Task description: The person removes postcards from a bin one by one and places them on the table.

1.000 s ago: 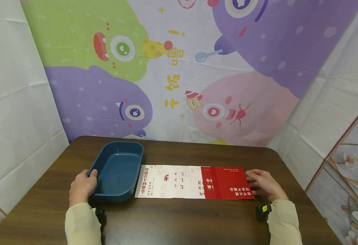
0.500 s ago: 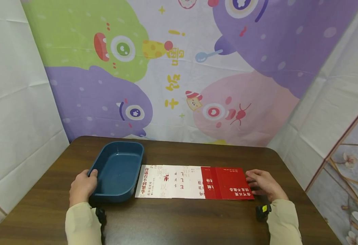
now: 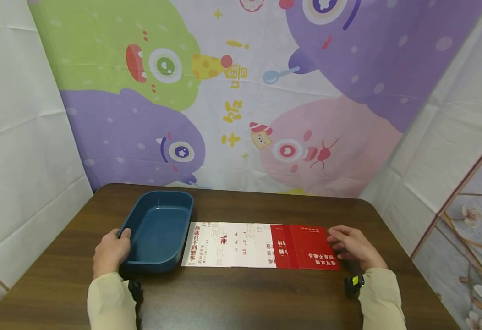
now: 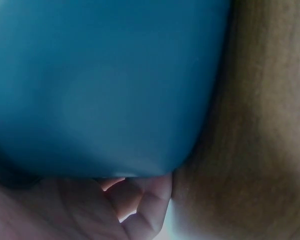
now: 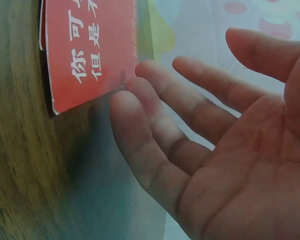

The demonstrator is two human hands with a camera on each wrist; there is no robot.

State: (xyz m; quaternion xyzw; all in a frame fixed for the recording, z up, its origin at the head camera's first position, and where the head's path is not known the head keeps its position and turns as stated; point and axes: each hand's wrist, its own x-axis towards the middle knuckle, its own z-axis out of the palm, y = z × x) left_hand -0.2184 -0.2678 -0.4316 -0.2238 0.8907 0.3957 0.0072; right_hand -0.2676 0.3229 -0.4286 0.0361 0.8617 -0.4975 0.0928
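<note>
A deep blue plastic tray (image 3: 157, 266) stands at the left of the table. My left hand (image 3: 111, 251) grips its left wall, thumb over the rim and fingers outside. In the left wrist view the tray's outer wall (image 4: 115, 90) fills most of the picture, with curled fingers (image 4: 145, 207) against it. Right of the tray lies a row of overlapping printed cards, white cards (image 3: 241, 256) on the left and red cards (image 3: 313, 245) on the right. My right hand (image 3: 357, 247) is at the row's right end, fingers extended, fingertips right at the edge of the outermost red card (image 5: 90, 55).
The brown wooden table (image 3: 241, 298) has rounded back corners. Behind it hangs a cartoon-printed cloth (image 3: 232, 174), and white panels (image 3: 26, 137) stand at the left side. A flower-patterned wall (image 3: 472, 256) is on the right. Each wrist wears a small black camera (image 3: 353, 286).
My right hand has moved slightly left, and the right end of the red cards has shifted slightly left with it. The left hand and tray have stayed put.
</note>
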